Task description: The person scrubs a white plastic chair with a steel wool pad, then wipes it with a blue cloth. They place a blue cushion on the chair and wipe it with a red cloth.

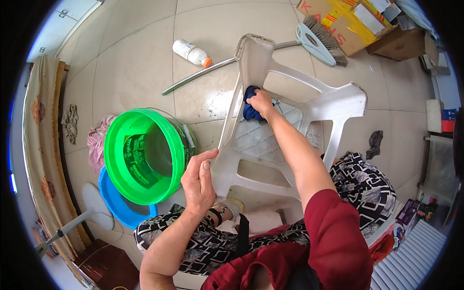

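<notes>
An upturned white plastic stool (232,168) lies between my knees, its legs pointing up and away from me and its ribbed underside showing. My left hand (201,181) grips the end of a stool leg at the near left. With my right hand (260,102) I press a dark blue cloth (251,110) against the inside of the stool, near the base of the far left leg. Just left of the stool stands a bright green bucket (110,145) with liquid at its bottom.
A blue basin (119,212) and a pink cloth (99,136) lie beside the bucket. Beyond the stool are a white bottle with an orange cap (189,50) and a broom (315,45). Cardboard boxes (344,21) stand at the upper right; a dark rag (374,144) lies on the right.
</notes>
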Action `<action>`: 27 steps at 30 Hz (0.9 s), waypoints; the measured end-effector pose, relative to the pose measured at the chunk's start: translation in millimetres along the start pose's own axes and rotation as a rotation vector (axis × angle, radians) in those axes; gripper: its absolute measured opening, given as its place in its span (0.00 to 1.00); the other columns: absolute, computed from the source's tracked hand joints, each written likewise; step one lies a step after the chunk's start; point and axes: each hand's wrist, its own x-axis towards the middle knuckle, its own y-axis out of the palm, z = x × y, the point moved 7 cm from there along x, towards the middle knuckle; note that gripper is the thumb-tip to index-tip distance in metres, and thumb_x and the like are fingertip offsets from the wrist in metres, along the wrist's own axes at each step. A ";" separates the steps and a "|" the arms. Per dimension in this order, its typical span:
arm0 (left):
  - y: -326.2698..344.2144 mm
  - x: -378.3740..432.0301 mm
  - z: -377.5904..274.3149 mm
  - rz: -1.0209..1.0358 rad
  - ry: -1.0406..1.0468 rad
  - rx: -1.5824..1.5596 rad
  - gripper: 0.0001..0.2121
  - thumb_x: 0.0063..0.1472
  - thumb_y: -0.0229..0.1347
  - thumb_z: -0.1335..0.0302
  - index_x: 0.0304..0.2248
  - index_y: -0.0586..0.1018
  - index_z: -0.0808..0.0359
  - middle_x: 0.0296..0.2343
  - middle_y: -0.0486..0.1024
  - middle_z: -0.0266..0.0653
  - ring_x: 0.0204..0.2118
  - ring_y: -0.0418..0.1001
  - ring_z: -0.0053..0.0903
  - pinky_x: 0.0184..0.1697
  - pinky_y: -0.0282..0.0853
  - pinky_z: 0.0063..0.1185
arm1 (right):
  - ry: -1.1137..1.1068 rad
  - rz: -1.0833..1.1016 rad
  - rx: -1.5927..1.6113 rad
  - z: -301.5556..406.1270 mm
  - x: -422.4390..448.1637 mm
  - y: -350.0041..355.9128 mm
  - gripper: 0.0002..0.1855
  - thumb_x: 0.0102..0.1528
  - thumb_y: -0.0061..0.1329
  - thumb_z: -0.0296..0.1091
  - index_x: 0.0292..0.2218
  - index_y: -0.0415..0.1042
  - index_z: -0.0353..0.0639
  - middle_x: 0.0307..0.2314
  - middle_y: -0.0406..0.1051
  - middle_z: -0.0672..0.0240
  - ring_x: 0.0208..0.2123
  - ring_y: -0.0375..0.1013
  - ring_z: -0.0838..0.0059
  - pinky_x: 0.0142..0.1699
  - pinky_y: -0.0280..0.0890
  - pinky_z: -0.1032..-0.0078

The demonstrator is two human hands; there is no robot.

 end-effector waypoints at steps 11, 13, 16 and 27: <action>-2.4 5.4 -1.9 -0.033 0.006 0.056 0.09 0.62 0.44 0.75 0.36 0.76 0.67 0.23 0.71 0.39 0.21 0.63 0.22 0.27 0.61 0.20 | -0.270 0.085 0.541 140.3 -27.5 -124.7 0.17 0.39 0.52 0.33 0.31 0.71 0.30 0.26 0.73 0.56 0.29 0.71 0.70 0.36 0.64 0.75; -3.3 5.7 -2.4 -0.037 0.011 0.051 0.09 0.62 0.44 0.75 0.36 0.76 0.67 0.23 0.70 0.40 0.21 0.63 0.23 0.27 0.61 0.20 | -0.362 0.017 0.504 162.8 -39.2 -142.7 0.17 0.39 0.52 0.34 0.31 0.71 0.31 0.26 0.73 0.54 0.30 0.72 0.65 0.37 0.65 0.74; -2.7 6.1 -3.7 -0.026 -0.004 0.051 0.09 0.62 0.44 0.74 0.36 0.76 0.67 0.23 0.70 0.40 0.21 0.63 0.23 0.27 0.61 0.21 | -0.467 -0.167 0.297 164.2 -50.4 -146.7 0.17 0.40 0.51 0.36 0.32 0.72 0.34 0.28 0.72 0.47 0.32 0.72 0.56 0.38 0.65 0.70; 0.0 4.0 -8.4 -0.008 0.019 0.075 0.10 0.62 0.43 0.77 0.37 0.75 0.69 0.25 0.72 0.41 0.23 0.66 0.22 0.30 0.63 0.19 | -0.414 -0.358 -0.058 70.9 -35.7 -52.1 0.19 0.44 0.52 0.38 0.37 0.67 0.40 0.35 0.63 0.51 0.37 0.66 0.49 0.40 0.63 0.58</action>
